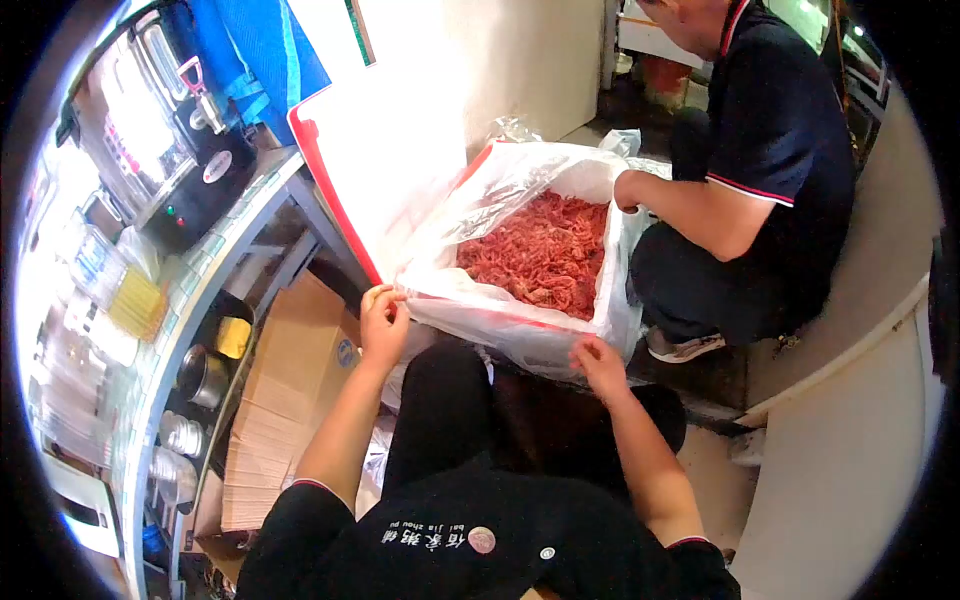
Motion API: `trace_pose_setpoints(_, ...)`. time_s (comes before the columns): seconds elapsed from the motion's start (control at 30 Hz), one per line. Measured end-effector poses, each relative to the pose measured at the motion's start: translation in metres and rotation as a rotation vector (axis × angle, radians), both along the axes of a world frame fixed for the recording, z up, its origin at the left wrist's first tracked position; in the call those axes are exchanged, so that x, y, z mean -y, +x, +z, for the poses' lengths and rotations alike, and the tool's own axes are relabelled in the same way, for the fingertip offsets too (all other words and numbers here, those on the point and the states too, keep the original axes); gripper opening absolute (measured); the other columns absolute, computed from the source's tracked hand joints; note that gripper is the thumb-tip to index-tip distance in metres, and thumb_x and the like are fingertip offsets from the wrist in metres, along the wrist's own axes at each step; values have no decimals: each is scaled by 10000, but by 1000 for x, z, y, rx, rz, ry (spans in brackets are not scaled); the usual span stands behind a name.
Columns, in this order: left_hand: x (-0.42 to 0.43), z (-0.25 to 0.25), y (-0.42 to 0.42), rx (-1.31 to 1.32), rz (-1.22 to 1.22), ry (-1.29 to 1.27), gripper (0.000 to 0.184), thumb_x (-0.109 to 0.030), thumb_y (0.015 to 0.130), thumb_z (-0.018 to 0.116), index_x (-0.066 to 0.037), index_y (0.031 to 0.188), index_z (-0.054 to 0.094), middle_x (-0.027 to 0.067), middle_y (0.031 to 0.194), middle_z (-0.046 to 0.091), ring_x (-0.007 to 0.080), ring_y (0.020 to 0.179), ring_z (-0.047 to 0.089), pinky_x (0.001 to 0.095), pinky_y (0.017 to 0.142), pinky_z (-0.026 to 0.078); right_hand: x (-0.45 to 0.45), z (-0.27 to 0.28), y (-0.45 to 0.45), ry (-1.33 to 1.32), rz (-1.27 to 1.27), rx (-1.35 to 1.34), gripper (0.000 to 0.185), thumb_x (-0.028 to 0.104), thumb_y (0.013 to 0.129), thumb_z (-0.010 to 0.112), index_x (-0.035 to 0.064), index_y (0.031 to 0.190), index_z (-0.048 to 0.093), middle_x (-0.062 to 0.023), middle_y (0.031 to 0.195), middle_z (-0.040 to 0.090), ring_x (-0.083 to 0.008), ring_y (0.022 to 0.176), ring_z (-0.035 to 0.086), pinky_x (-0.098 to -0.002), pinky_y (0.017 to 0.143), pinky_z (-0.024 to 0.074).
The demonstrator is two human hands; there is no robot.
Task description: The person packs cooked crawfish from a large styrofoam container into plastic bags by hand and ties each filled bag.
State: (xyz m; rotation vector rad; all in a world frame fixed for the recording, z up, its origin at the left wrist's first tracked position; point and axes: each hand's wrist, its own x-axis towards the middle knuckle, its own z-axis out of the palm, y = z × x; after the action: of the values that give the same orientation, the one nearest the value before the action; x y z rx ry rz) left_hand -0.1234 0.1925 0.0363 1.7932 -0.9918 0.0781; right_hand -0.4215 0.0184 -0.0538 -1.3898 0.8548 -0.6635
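Between my knees and a co-worker stands a white box with a red-edged lid (318, 185) tipped up on its left side. A clear plastic liner (520, 322) is draped over the box's walls. Inside lies a heap of reddish, stringy food (540, 250); I cannot tell its exact kind. My left hand (383, 318) is closed on the liner at the near left corner. My right hand (598, 360) pinches the liner at the near right corner, its fingers partly blurred.
A co-worker (770, 160) crouches at the right, one hand at the box's far right edge. At the left, a shelf unit (215, 235) carries appliances and containers, with metal pots (203, 377) below. A flattened cardboard box (285, 400) leans beside my left arm.
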Motion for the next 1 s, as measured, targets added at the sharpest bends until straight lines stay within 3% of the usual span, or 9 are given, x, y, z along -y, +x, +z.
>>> trace_pose_setpoints(0.23,28,26,-78,305,-434,12,166,-33,702,561,-49,865,590,163,1112,504,330,1072,482,391,944,375,-20,10,-13,-325,-7,-209,188,181,855,586,9,930,596,-78,798,622,-163,714,611,-299,669,498)
trace_pose_setpoints(0.4,75,12,-124,197,-751,-83,214,-70,713,573,-48,926,567,170,1045,502,344,1018,487,423,896,388,-31,11,-45,-563,-95,-397,199,189,820,616,11,908,616,-135,866,622,-263,770,621,-327,709,489)
trace_pose_setpoints(0.47,96,-3,-137,252,-842,-101,215,-82,715,567,-39,926,563,175,1002,522,354,963,499,432,855,396,-37,16,-59,-578,-102,-432,196,189,820,616,13,907,617,-130,869,620,-258,781,619,-326,711,489)
trace_pose_setpoints(0.6,137,-21,-193,36,-982,-216,193,-85,692,558,-23,875,561,198,909,552,381,901,521,452,791,428,-50,-8,-86,-561,-182,-559,220,198,793,644,17,911,600,-125,824,600,-222,745,601,-322,685,483)
trace_pose_setpoints(0.73,144,-17,-219,112,-1152,-8,221,-116,701,581,-22,897,544,181,875,542,360,876,535,443,758,445,-40,-12,-105,-503,-440,-781,294,211,710,687,0,879,570,-128,639,587,-243,572,562,-370,583,451)
trace_pose_setpoints(0.87,153,-59,-209,227,-1278,263,172,-152,715,552,-6,803,573,188,802,579,366,784,579,456,696,474,-24,-33,-107,-483,-345,-983,322,230,722,669,-17,911,587,-142,649,604,-269,610,599,-385,610,467)
trace_pose_setpoints(0.9,153,-59,-201,306,-1319,386,170,-160,721,537,-3,769,582,193,777,589,372,753,590,462,679,480,-23,-29,-95,-421,-241,-1039,357,244,745,652,-15,979,577,-134,756,627,-263,715,613,-370,657,474)
trace_pose_setpoints(0.97,150,-54,-191,304,-1302,270,159,-152,726,514,-12,717,589,195,737,598,383,727,595,463,660,487,-26,-35,-78,-350,-135,-1098,395,259,768,635,-14,1046,567,-126,863,651,-257,820,626,-355,705,480)
trace_pose_setpoints(1.0,151,-45,-187,261,-1303,221,162,-154,729,511,-12,719,588,195,727,598,382,718,596,463,652,488,-28,-45,-74,-452,-138,-988,400,250,797,619,26,1116,529,-134,1034,592,-249,965,572,-354,806,447)
